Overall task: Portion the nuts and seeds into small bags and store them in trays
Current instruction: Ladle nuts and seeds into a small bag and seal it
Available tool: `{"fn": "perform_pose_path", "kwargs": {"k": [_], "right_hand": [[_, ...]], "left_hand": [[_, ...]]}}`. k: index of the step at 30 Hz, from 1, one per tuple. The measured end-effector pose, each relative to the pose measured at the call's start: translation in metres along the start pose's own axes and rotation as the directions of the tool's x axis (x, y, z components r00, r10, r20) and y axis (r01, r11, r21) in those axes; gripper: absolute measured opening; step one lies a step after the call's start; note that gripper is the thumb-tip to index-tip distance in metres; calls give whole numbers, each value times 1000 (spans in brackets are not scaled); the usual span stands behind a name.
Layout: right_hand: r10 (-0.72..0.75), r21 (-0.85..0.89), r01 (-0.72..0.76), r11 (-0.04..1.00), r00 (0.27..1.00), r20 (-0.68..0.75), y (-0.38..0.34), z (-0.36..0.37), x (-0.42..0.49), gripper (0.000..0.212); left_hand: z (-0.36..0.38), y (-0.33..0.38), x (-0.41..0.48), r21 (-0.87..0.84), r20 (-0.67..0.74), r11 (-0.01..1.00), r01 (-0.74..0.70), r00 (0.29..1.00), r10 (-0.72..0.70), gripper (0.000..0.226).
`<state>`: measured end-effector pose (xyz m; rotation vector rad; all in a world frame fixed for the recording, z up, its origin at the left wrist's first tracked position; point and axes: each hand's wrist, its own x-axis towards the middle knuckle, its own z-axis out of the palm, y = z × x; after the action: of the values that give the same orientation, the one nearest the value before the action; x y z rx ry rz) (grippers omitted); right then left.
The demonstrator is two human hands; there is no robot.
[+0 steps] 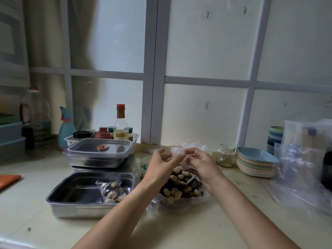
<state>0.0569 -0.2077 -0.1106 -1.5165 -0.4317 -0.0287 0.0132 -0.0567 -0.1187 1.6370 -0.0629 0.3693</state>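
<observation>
**Q:** Where is the small bag, and what are the hands doing?

**A:** At centre frame, the left hand (161, 159) and right hand (200, 163) pinch a crumpled clear small bag (181, 150) between their fingertips. They hold it above the pile of peanuts and seeds (179, 188) on the bench (188, 230).

**Q:** How will the bag handle?

**A:** Probably very light, limp and slippery. It is best held at the edges of its mouth.

**Q:** And the containers?

**A:** At lower left, an open steel tray (80, 211) holds one filled bag (112, 191). Behind it sits a lidded tray (93, 161), contents unclear.
</observation>
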Motion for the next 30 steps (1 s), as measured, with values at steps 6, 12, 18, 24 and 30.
{"fn": "perform_pose_path", "kwargs": {"k": [6,12,18,24,30], "right_hand": [[0,-72,6,997,997,81,2,3,-1,10],[-274,-317,263,911,962,11,-11,-1,-7,32],[-354,-401,394,827,919,173,-17,-3,-11,28],[-270,-481,345,806,937,220,-19,-11,-10,16],[-232,-453,343,823,931,283,-23,-21,-8,18]], "left_hand": [[0,-3,3,-126,16,990,-62,998,64,42],[-1,0,-1,385,-112,893,-234,948,297,31],[0,-3,2,535,54,769,-349,923,380,42],[0,-9,6,562,151,731,-388,917,370,61],[-4,-3,4,558,175,744,-366,929,326,59]]}}
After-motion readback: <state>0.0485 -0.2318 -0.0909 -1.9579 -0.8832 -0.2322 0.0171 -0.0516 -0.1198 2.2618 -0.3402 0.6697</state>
